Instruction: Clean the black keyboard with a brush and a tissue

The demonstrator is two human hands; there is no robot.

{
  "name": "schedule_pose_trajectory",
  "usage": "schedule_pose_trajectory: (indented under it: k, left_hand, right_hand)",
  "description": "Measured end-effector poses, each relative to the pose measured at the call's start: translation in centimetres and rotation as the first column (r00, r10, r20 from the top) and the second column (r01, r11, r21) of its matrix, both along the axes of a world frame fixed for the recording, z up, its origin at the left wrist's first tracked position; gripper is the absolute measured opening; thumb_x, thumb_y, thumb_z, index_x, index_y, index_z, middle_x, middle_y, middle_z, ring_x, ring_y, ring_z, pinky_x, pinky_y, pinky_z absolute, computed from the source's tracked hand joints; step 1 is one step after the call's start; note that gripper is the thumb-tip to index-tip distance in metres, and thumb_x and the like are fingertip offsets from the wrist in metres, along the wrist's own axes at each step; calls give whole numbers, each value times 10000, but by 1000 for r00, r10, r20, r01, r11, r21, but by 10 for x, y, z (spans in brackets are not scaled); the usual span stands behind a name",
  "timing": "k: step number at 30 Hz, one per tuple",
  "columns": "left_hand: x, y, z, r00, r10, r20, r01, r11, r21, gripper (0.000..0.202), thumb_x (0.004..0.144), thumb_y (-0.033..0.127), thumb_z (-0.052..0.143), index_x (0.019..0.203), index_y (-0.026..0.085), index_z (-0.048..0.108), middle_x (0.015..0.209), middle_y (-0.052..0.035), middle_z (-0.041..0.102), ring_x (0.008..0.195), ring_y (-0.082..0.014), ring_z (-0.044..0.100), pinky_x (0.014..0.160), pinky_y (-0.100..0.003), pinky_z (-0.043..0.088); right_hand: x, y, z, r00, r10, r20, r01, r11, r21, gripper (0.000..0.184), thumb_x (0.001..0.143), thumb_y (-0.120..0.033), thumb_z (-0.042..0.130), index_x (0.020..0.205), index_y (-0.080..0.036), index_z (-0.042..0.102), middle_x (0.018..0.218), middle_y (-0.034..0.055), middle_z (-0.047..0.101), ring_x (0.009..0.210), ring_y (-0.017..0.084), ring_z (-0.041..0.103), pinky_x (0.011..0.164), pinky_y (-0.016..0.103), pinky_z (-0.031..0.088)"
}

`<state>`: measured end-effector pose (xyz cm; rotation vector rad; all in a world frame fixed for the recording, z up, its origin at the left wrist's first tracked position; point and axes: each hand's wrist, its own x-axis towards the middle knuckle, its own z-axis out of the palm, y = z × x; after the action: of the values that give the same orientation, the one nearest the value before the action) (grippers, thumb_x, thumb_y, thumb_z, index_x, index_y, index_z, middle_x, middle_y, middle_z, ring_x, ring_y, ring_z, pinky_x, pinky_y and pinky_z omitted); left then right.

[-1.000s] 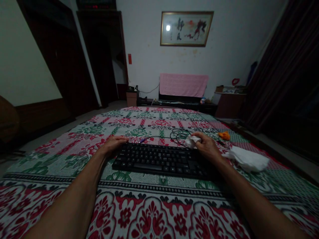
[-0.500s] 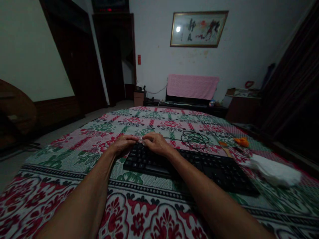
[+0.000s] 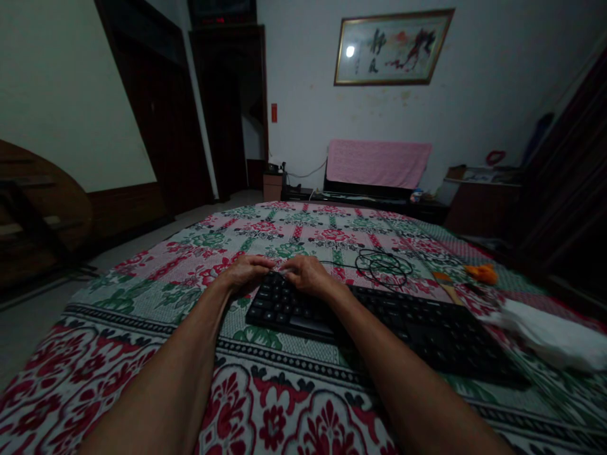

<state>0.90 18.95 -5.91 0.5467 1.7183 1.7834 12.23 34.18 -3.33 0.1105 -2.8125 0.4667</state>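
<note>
A black computer keyboard (image 3: 427, 322) lies at a slant on the flowered cloth (image 3: 265, 230), its left end under my hands. My left hand (image 3: 246, 270) is at the back left corner, fingers together and closed against the keyboard's edge; the exact grip is partly hidden. Just beside it, my right hand (image 3: 308, 275) bends over the top key rows. Between its thumb and fingers is a small white piece of what looks like tissue (image 3: 285, 271), pressed near the corner keys. My right forearm crosses above the middle of the keyboard and covers part of it.
Behind the keyboard lies its coiled black cable (image 3: 384, 268). To the right are a flat brush (image 3: 448, 285) with a pale handle, an orange cloth (image 3: 482, 273) and a crumpled white tissue bundle (image 3: 552, 332). A pink towel (image 3: 379, 164) drapes something by the far wall.
The whole view has shifted, so the scene sits farther right in the picture. Both hands stay at the keyboard's back left corner, with slight movement of the fingers around the white piece.
</note>
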Motion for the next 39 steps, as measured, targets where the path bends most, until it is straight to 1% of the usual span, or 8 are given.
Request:
schedule_pose_trajectory:
  k: [5,10,16,21,24,27,32,39]
  left_hand:
    - [1,1,1,1000,5,10,-5,1000,-28,235,519,74,664,751,111,669,541,4,608,460,-83,498,490,-210,370]
    - [1,4,0,1000,8,-3,-8,999,-49,247,523,60,625,756,127,671,628,-12,653,488,-85,524,502,-207,394]
    - [2,2,-2,995,-94,39,96,993,-63,275,522,64,631,784,125,684,716,-56,694,585,-122,604,540,-211,441]
    - [0,-4,1,971,-223,88,232,967,-103,322,510,47,682,821,125,701,840,-100,713,714,-163,647,596,-225,477]
    - [-1,-6,2,959,-268,97,276,957,-93,332,519,52,704,842,128,703,841,-97,712,689,-151,637,574,-214,464]
    - [-1,-8,2,954,-275,120,284,957,-65,335,516,52,709,842,130,700,840,-89,707,703,-154,640,613,-226,473]
    - [2,-12,3,942,-329,70,334,939,-78,294,538,109,699,831,136,691,713,-50,677,537,-115,574,472,-196,387]
    - [-1,-9,0,946,-318,57,322,942,-93,381,521,72,689,894,149,688,706,-44,674,627,-149,613,526,-208,417]
  right_hand:
    - [17,28,0,997,-65,38,70,985,-157,266,827,-231,487,994,-166,684,926,51,696,834,165,606,716,238,422]
    - [38,52,0,982,-122,143,146,974,-174,275,831,-257,452,873,-148,701,735,20,653,698,141,557,612,221,377]
    - [48,53,4,965,-134,224,168,976,-138,231,792,-260,485,748,-129,671,623,-9,573,609,111,490,535,198,312]
    - [59,52,12,950,-45,308,97,983,-155,201,771,-240,503,743,-137,674,639,-18,589,611,106,497,555,199,335]
    - [59,44,20,958,-42,282,88,984,-152,196,777,-234,517,787,-147,692,651,-13,616,615,109,511,560,201,343]
    - [46,22,23,997,-15,70,26,986,-164,219,808,-219,508,914,-178,695,768,9,667,694,120,552,609,203,366]
    - [13,-22,9,991,86,-99,-92,994,-57,181,775,-169,563,886,-194,704,828,42,679,765,150,577,672,229,378]
    - [8,-30,7,980,190,52,-195,975,103,200,762,-115,518,772,-162,712,690,35,662,606,123,527,572,225,329]
